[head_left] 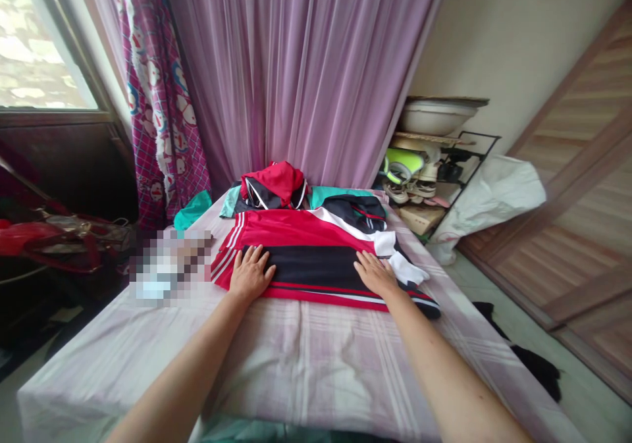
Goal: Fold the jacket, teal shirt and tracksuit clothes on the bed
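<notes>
A red jacket [296, 228] with white stripes and a dark navy section lies on the cloth-covered table [306, 357], partly folded over itself. My left hand [251, 273] rests flat on its left part, fingers spread across the red and navy fabric. On the right, my right hand [376, 273] presses flat on the navy section, its fingers stretched out beside a white part of the garment [409, 270]. Neither hand grips anything. The layers beneath the fold are hidden.
Behind the jacket lie a crumpled red and navy garment [281, 183], a dark garment [356, 211] and teal cloth [195, 208]. A blurred-out item [170, 268] is at the left. Beyond the table's right edge are a shoe rack [464, 196] and a white sack [503, 189].
</notes>
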Action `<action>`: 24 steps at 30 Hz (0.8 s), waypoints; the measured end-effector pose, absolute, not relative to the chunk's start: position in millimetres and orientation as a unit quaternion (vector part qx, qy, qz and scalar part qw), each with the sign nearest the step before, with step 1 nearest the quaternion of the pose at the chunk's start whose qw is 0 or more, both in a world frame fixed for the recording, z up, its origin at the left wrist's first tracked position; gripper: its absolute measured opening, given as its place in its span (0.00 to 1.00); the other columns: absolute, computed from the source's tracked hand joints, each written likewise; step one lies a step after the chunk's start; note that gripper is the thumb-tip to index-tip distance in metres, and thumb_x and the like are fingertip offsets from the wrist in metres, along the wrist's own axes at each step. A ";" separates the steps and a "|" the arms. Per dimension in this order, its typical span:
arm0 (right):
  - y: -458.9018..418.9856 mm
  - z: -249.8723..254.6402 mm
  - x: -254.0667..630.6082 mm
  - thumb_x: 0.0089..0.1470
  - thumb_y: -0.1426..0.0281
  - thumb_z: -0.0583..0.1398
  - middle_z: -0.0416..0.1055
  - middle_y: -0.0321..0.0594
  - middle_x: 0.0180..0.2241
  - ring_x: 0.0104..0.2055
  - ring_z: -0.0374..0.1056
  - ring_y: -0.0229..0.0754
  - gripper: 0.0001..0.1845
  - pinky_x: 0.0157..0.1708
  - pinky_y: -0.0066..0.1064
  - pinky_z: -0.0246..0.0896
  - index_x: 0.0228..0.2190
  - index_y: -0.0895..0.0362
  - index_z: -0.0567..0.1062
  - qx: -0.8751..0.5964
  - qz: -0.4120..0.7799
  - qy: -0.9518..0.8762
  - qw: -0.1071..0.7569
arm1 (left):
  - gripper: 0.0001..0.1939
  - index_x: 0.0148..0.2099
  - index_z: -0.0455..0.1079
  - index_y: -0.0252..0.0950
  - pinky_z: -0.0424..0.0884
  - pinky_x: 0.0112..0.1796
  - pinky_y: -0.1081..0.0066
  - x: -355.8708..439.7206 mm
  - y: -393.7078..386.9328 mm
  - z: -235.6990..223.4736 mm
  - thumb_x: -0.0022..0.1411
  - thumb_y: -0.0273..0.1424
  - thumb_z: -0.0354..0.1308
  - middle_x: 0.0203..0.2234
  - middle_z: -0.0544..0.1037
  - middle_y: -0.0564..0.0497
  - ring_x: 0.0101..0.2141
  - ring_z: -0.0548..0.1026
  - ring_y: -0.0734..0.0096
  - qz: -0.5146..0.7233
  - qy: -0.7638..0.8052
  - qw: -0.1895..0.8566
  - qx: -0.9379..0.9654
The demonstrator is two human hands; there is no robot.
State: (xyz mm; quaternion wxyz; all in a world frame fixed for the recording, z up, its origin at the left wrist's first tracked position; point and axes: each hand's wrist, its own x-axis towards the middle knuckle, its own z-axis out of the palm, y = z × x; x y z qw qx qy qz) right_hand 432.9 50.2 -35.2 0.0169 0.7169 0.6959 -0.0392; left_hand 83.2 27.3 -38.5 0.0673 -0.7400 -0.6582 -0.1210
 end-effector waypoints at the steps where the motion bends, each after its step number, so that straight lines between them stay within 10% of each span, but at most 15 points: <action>1: 49.1 -34.4 438.9 0.67 0.59 0.40 0.46 0.43 0.70 0.71 0.43 0.44 0.32 0.68 0.47 0.35 0.68 0.54 0.53 0.723 -0.033 0.690 0.021 | 0.27 0.64 0.67 0.39 0.48 0.65 0.48 83.0 27.6 -39.2 0.69 0.45 0.46 0.66 0.63 0.45 0.66 0.56 0.52 -0.123 -0.657 0.068 -0.741; 14: 48.5 -20.1 301.6 0.67 0.56 0.40 0.47 0.39 0.70 0.72 0.41 0.42 0.32 0.68 0.46 0.32 0.68 0.52 0.55 0.531 -0.115 0.838 -0.052 | 0.25 0.64 0.67 0.40 0.49 0.65 0.47 81.3 27.1 -43.1 0.71 0.37 0.40 0.64 0.66 0.49 0.66 0.58 0.55 -0.134 -0.655 0.083 -0.739; 24: 48.0 -20.9 401.5 0.67 0.59 0.38 0.43 0.41 0.71 0.72 0.39 0.44 0.32 0.68 0.51 0.33 0.68 0.53 0.54 0.716 -0.084 0.693 0.001 | 0.26 0.63 0.68 0.41 0.50 0.64 0.46 83.6 27.2 -41.2 0.70 0.37 0.39 0.64 0.65 0.48 0.65 0.58 0.54 -0.142 -0.654 0.081 -0.739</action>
